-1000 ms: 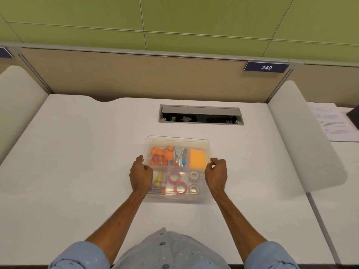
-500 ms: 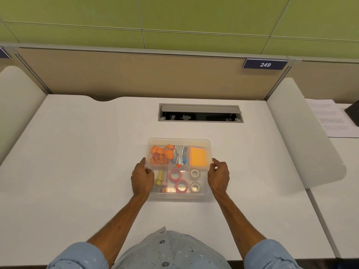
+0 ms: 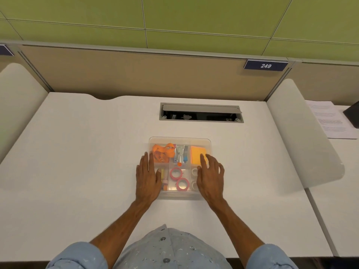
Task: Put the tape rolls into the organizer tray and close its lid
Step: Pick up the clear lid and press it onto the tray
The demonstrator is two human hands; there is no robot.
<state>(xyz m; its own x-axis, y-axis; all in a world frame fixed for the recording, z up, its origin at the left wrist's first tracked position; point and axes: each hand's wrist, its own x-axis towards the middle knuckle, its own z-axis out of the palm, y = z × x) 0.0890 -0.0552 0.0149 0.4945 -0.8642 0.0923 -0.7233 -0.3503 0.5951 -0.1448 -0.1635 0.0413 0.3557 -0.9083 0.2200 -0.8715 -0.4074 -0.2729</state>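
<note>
A dark blue plate [image 3: 265,65] on the partition's top edge reads "249" in white

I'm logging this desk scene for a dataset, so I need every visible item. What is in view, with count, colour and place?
organizer tray: 1, clear plastic, desk centre, clear lid on top
pink tape rolls: 2, pink, near middle compartment
white tape rolls: 2, whitish, near right compartment, partly hidden by the hand
orange strap: 1, orange, far left compartment
sticky notes: 1 pad, orange, far right compartment
stapler-like tools: count unclear, silver and blue, far middle compartment
desk: 1, white
cable hatch: 1, grey, behind the tray
number plate: 1, navy, reads 249
papers: few sheets, white, neighbouring desk
left hand: flat on tray's left edge
right hand: spread on tray's right side
</note>
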